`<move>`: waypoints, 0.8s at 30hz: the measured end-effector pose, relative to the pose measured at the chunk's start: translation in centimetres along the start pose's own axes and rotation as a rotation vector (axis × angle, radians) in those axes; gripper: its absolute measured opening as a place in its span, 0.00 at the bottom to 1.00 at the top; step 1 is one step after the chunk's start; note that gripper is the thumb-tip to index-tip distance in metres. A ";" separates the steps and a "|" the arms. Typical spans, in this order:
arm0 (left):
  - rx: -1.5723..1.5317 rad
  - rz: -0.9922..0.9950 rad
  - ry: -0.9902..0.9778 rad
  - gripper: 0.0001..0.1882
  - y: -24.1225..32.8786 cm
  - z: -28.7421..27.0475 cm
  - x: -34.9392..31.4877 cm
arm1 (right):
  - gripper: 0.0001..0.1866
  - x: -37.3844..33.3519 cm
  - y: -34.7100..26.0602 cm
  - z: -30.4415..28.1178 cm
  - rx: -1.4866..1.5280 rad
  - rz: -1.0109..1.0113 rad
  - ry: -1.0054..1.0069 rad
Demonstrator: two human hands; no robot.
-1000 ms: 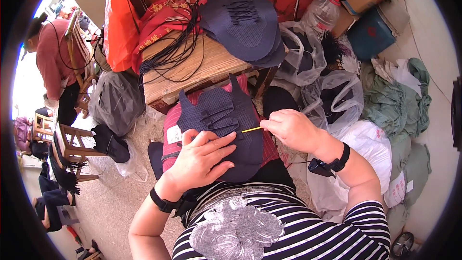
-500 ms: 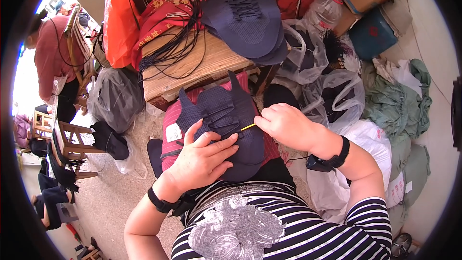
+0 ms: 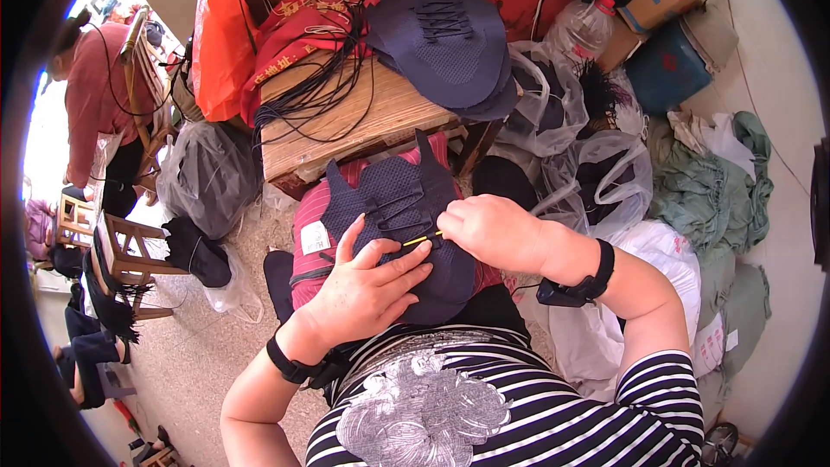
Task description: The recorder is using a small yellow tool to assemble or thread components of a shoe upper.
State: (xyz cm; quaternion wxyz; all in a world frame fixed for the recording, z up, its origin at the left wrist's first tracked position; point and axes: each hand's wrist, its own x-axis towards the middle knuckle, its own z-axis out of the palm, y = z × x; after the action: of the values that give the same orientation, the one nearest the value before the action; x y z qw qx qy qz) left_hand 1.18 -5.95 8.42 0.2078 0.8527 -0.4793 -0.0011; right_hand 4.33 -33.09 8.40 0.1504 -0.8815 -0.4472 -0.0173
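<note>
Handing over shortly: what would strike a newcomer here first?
In the centre, the right hand holds a thin yellow tool at a dark blue fabric piece, partly under the left hand. A bright orange bag shows at upper left, a striped shirt at the bottom.

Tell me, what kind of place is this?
It looks like a small workshop, maybe for shoe parts: a stack of dark blue shoe-shaped pieces and a bunch of black cords lie on the wooden table, and the right hand holds a thin yellow tool at another blue piece.

1 clear bottle point(image 3: 577, 32) (red-capped) sits near a blue container point(image 3: 666, 71).
</note>
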 end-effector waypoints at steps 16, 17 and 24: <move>0.038 -0.193 0.249 0.12 -1.5 1.3 2.2 | 0.11 1.8 1.3 -0.4 0.659 0.331 -0.166; 0.035 -0.194 0.247 0.12 -1.5 1.3 2.3 | 0.12 2.3 1.2 -0.8 0.756 0.450 -0.245; 0.052 -0.023 0.167 0.11 -1.8 0.7 2.3 | 0.17 1.9 1.3 2.1 0.340 0.281 -0.037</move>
State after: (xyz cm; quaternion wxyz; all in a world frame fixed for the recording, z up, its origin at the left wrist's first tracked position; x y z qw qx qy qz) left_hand 3.77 -7.21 7.56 0.2247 0.8605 -0.4503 0.0799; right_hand 6.28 -31.73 6.38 0.2896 -0.8973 -0.3192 0.0955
